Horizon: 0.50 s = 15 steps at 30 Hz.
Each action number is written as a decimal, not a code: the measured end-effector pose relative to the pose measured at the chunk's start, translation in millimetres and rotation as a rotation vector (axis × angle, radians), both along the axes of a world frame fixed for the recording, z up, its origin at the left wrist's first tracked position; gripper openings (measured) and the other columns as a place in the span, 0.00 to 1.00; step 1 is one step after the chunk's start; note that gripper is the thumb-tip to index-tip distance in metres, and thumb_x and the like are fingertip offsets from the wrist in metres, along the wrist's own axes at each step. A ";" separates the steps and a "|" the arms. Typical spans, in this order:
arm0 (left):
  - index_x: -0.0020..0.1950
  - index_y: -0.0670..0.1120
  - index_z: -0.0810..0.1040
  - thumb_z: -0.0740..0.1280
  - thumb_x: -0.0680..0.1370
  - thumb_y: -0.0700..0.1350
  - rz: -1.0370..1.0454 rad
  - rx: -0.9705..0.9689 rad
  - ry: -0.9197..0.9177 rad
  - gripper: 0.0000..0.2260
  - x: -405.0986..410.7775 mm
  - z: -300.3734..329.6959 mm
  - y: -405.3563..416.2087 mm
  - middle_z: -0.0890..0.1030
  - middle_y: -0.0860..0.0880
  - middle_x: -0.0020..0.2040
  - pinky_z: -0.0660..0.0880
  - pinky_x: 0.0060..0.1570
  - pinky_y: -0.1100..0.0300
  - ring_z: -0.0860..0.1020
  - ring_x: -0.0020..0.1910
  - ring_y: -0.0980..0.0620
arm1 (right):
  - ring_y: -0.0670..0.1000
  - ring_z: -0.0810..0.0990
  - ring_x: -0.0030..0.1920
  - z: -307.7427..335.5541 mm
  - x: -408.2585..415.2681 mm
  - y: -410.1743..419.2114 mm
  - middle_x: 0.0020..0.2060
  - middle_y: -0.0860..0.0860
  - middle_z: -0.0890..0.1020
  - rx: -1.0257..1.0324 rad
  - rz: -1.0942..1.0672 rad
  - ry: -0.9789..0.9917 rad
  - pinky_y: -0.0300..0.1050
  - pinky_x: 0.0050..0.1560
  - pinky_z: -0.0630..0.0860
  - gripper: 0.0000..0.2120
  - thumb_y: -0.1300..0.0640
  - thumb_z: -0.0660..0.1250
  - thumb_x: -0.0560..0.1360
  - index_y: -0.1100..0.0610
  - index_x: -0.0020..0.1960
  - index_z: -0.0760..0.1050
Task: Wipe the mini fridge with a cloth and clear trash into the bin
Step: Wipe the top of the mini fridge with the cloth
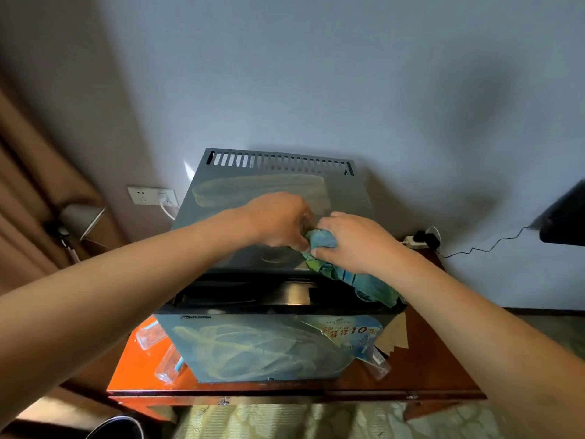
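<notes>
A grey mini fridge (253, 350) stands on a reddish wooden table (133, 372), its top showing wipe streaks. Above the fridge top both hands meet on a bunched blue-green cloth (351, 277). My left hand (278, 220) pinches the cloth's upper end with curled fingers. My right hand (354, 242) grips the bunched cloth, whose tail hangs down over the fridge's front right corner. Empty clear plastic bottles (158, 346) lie on the table left of the fridge, another bottle (378, 364) at its right front. A dark round bin (117, 427) shows at the bottom left.
A wall socket (153, 195) with a white plug sits left of the fridge. A lamp (79, 220) and brown curtain are at the far left. A power adapter (424, 239) with black cable lies behind right. Torn brown paper (395, 337) rests beside the fridge.
</notes>
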<state>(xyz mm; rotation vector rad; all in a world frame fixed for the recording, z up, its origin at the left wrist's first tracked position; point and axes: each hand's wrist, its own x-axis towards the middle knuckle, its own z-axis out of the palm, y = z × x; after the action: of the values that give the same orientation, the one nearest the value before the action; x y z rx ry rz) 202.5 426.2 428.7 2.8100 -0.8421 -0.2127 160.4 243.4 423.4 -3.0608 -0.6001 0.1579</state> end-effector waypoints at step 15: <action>0.56 0.55 0.85 0.79 0.70 0.54 -0.050 -0.079 0.035 0.16 4.7 -1.6 1.2 0.84 0.55 0.49 0.71 0.43 0.60 0.79 0.46 0.52 | 0.53 0.77 0.49 -1.3 -8.8 0.6 0.50 0.47 0.72 0.022 -0.061 0.007 0.51 0.47 0.75 0.20 0.38 0.65 0.77 0.47 0.65 0.72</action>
<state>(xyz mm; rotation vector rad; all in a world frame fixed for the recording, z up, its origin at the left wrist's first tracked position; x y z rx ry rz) 207.2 427.4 427.1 2.7067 -0.8937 -0.2308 151.7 244.0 422.1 -3.0514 -0.5034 0.1595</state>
